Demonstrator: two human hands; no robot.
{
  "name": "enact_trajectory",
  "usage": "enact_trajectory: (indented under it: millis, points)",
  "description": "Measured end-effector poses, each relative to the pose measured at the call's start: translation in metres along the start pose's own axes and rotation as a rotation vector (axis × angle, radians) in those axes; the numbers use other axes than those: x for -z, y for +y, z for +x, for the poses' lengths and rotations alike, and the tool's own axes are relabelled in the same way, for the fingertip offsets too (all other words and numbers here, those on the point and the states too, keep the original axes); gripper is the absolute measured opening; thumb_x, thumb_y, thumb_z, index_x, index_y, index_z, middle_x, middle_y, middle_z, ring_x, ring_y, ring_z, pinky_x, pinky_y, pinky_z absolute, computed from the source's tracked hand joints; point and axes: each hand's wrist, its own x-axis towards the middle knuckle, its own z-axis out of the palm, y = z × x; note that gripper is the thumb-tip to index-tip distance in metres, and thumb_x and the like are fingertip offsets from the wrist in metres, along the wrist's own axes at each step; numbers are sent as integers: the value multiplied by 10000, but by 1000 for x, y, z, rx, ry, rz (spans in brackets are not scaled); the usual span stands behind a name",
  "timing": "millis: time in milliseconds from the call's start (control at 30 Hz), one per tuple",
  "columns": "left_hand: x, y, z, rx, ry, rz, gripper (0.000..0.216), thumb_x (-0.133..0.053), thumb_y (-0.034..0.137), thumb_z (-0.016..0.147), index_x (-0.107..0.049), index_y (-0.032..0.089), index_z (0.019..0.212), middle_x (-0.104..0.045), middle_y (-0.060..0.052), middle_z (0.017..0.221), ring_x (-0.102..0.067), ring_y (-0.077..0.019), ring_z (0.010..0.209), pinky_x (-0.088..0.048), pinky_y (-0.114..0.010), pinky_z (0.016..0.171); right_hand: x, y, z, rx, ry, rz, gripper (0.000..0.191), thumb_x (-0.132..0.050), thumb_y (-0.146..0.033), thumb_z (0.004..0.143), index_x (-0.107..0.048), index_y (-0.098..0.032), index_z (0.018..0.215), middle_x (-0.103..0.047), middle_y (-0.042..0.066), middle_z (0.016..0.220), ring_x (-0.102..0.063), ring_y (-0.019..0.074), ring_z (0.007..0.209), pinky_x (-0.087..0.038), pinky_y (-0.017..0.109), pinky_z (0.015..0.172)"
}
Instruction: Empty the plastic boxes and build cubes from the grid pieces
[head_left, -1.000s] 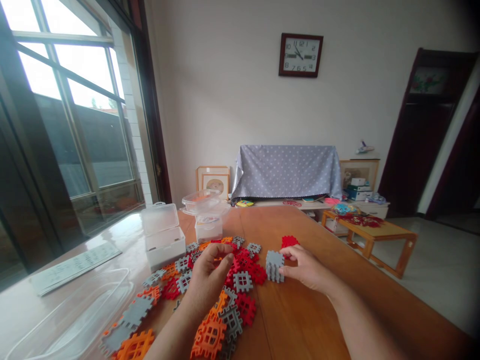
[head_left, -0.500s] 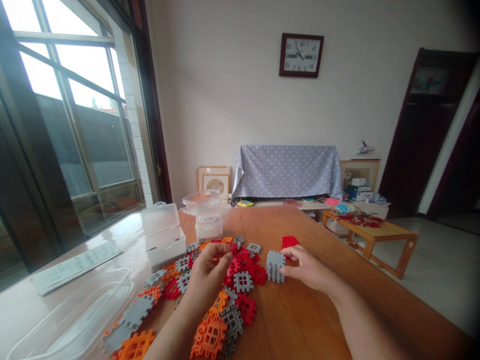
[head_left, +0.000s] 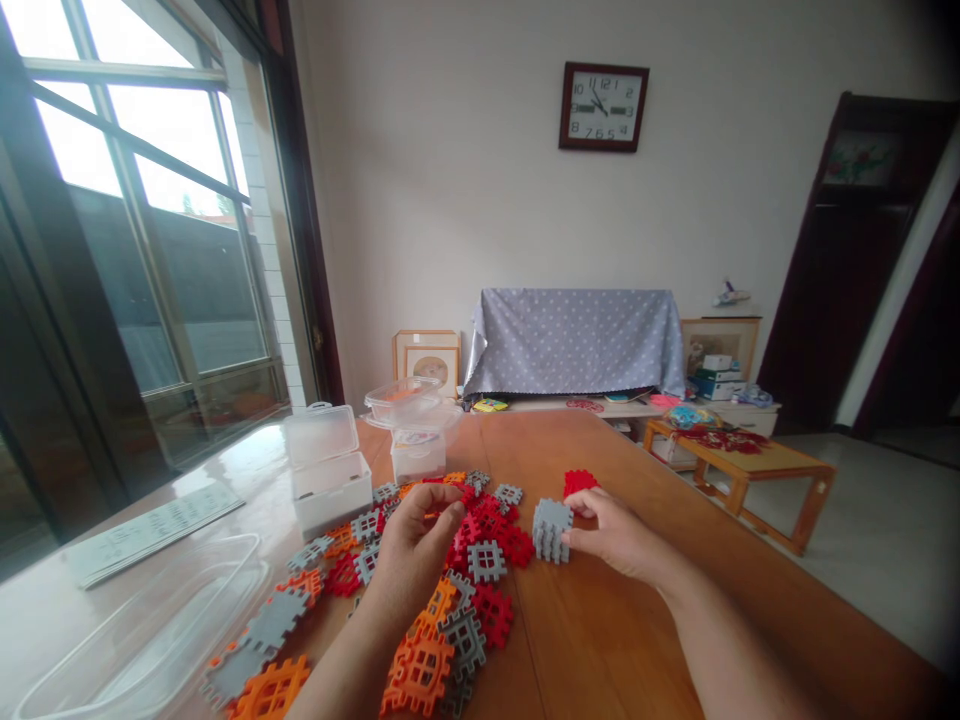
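My right hand [head_left: 611,532] is at the right side of a neat stack of grey interlocking plastic tiles [head_left: 553,530], thumb on its near side and index finger at the far corner. Just behind those fingers a red stack of tiles [head_left: 580,482] stands on the table, partly covered. Over the loose heap hovers my left hand [head_left: 420,535], fingers curled and a gap between thumb and index tip; I see nothing held there. Beneath it lie red tiles [head_left: 491,612], orange tiles [head_left: 418,670] and grey window-shaped tiles [head_left: 486,562], some hidden by my left forearm.
On the wooden table [head_left: 600,630], a clear plastic tray [head_left: 247,550] lies at the left front near a printed sheet [head_left: 154,533]. Behind the heap stand an open white box [head_left: 334,495] and another small box [head_left: 418,460] with clear containers [head_left: 405,400] on top.
Almost nothing differs. My right fingers have shifted very slightly at the grey stack, whose tiles look a little less evenly lined up. My left hand keeps its place.
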Motion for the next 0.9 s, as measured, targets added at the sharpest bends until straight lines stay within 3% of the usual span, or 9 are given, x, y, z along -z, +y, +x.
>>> enact_trajectory:
  millis: [233, 600, 733, 900]
  points:
    - [0, 2, 0, 12, 1, 2, 337, -690, 492, 808, -697, 180, 937, -676, -40, 864, -570, -147, 719, -440, -240, 647, 3, -3, 0, 19, -18, 31, 388, -768, -355, 733, -702, -226, 1094, -646, 64, 1157, -615, 268, 1129, -465, 414, 1022]
    - [3, 1, 2, 5, 4, -7, 311, -693, 479, 813, -682, 186, 917, -673, -20, 841, -565, -140, 706, -438, -239, 662, 5, -8, -4, -3, -21, 52, 577, -777, -377, 717, -656, -220, 1259, -613, 100, 1283, -608, 296, 1198, -474, 443, 1042]
    - [14, 1, 6, -27, 89, 18, 294, -690, 460, 806, -693, 186, 911, -678, -19, 837, -577, -148, 737, -440, -243, 687, 5, -17, -5, 43, 41, 53, 492, -707, -407, 790, -650, -230, 1246, -624, 92, 1283, -614, 280, 1175, -488, 427, 1027]
    - [44, -5, 15, 91, 283, 72, 296, -637, 434, 801, -683, 175, 936, -577, 29, 648, -439, -106, 535, -322, -218, 521, -10, -39, -9, 179, 250, 18, 311, -580, -488, 902, -695, -247, 1061, -706, 73, 1072, -649, 261, 992, -522, 393, 906]
